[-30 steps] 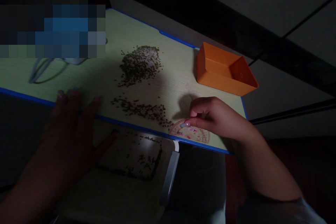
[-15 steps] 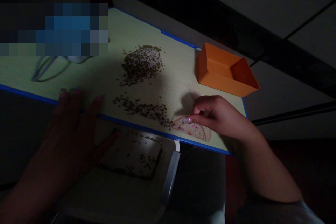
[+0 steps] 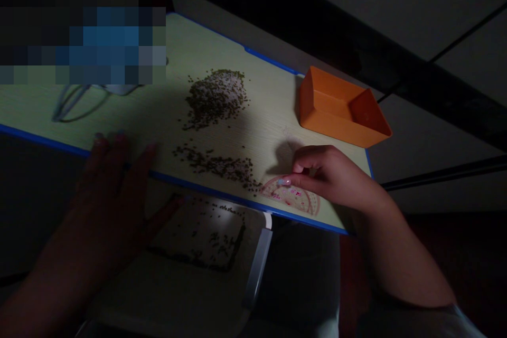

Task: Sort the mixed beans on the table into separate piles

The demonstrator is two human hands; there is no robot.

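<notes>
My right hand (image 3: 328, 174) pinches a pink half-round protractor (image 3: 295, 198) lying flat on the pale table (image 3: 158, 111) near its blue front edge. The protractor's curved side touches a row of small dark seeds (image 3: 216, 165). A bigger pile of the same seeds (image 3: 217, 96) lies farther back. My left hand (image 3: 114, 206) is spread flat in the dark at the table's front edge, fingers apart, above a white tray (image 3: 198, 253) that holds scattered seeds below the table edge.
An empty orange rectangular box (image 3: 343, 108) stands at the table's right back corner. A grey looped cable (image 3: 73, 105) lies at the left. The surroundings are dark; a blurred patch covers the upper left.
The view shifted slightly. My right hand nudged the protractor a little toward the seed row; my left hand stayed flat at the edge.
</notes>
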